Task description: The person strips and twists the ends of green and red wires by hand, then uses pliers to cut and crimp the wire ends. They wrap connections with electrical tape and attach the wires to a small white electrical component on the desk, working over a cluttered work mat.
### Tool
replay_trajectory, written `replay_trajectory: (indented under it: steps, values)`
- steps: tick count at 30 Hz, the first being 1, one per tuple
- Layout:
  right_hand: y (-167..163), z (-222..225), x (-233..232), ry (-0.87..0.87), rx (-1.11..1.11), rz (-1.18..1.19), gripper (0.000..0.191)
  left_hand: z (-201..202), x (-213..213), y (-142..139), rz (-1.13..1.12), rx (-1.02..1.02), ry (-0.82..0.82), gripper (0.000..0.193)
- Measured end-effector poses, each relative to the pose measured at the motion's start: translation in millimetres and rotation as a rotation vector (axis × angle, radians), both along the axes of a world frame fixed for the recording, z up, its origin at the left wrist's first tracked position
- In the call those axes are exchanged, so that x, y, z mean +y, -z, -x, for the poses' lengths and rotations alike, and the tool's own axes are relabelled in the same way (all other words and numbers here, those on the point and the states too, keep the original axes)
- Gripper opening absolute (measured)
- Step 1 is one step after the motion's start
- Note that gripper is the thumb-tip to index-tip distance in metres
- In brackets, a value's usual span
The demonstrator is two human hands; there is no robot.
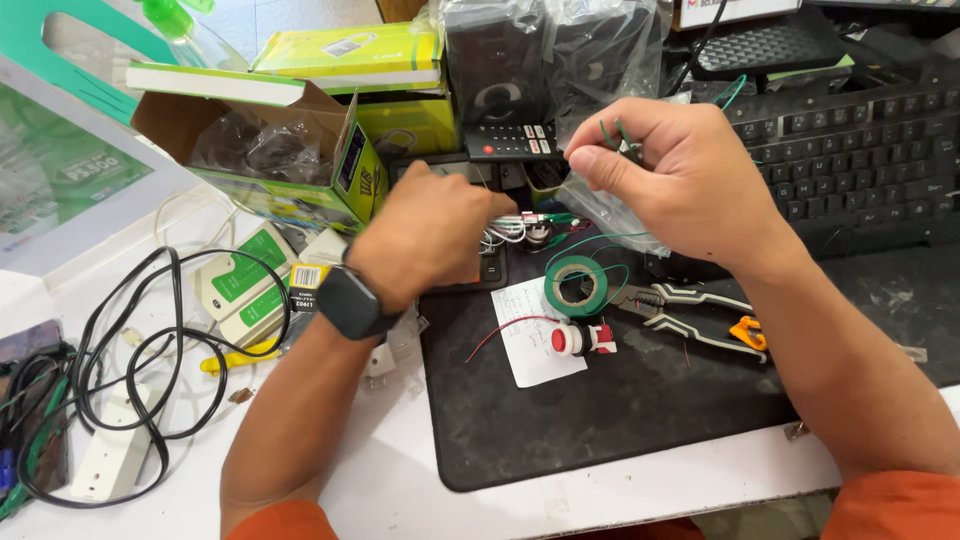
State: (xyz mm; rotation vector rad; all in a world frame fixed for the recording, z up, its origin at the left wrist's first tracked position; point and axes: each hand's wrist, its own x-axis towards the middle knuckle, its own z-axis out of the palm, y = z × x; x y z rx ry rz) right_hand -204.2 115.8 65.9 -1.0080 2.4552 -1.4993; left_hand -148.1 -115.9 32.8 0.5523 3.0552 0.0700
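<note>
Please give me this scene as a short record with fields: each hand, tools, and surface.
left hand: on a bundle of thin wires; dark watch on the wrist
right hand: pinches a thin green wire
tools: roll of green tape, pliers, red push button
surface: black mat on a white table

We see an electronics repair bench, wire stripper pliers point(700, 315) and green tape roll point(577, 286) on a black mat point(620, 410) just below our fingers, keyboard point(850, 160) to their right, cable tester point(243, 282) and boxes point(290, 150) to their left.
</note>
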Motion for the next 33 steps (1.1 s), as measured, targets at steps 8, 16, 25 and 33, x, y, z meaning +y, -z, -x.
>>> replay_trajectory:
  steps: [8,16,25,33]
  values:
    - [3,4,3,-0.05,0.072,-0.003,0.015,10,1,33,0.124,0.081,-0.029,0.028]
    - [2,8,3,-0.008,0.036,0.02,0.014,7,-9,-3,-0.216,0.336,0.102,0.012]
    - [-3,9,12,-0.115,0.064,0.163,0.028,-6,0,-26,-0.6,0.432,0.128,0.022]
    - [-8,-8,-3,-0.325,0.493,-0.194,0.075,-1,10,-15,-0.74,0.066,0.187,0.015]
